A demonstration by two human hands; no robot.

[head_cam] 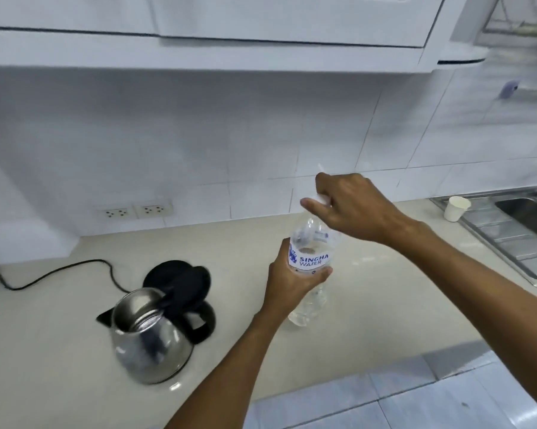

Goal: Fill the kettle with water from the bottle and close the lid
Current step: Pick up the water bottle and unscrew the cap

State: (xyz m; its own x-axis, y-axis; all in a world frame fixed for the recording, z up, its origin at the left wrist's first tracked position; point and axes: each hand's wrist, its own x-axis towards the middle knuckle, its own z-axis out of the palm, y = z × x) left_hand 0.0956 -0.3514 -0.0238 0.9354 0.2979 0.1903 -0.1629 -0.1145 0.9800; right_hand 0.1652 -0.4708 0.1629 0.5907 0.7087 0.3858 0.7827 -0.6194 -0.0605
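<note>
Cord (pixel 53 274): a black lead is lying on the counter (pixel 245 243) at the left of the frame, running toward the kettle's base.

Kettle (pixel 151 335): a steel body with a black handle is standing at lower left of centre, well apart from the bottle. The lid (pixel 180 278) is being held up on its hinge, so the mouth is open. The kettle is judged stiff, smooth and probably light while unfilled; the handle is the place to be gripped.

Left hand (pixel 292 283): it is being wrapped around the middle of the bottle, thumb and fingers pressed against the label, with the forearm rising from the bottom centre of the frame.

Bottle (pixel 309 261): a clear plastic water bottle is being held upright at centre, its base at or just above the counter; which cannot be told. Thin walls are judged soft and liable to buckle if squeezed, and slippery if wet. Some weight is expected from the water. The labelled waist is the firmest hold.

Right hand (pixel 350 202): it is being reached in from the lower right and curled over the bottle's top, fingertips pinching the white cap (pixel 321 198), the wrist bent downward.

Paper cup (pixel 456 208): it is standing at right, beside the sink (pixel 514 236).
</note>
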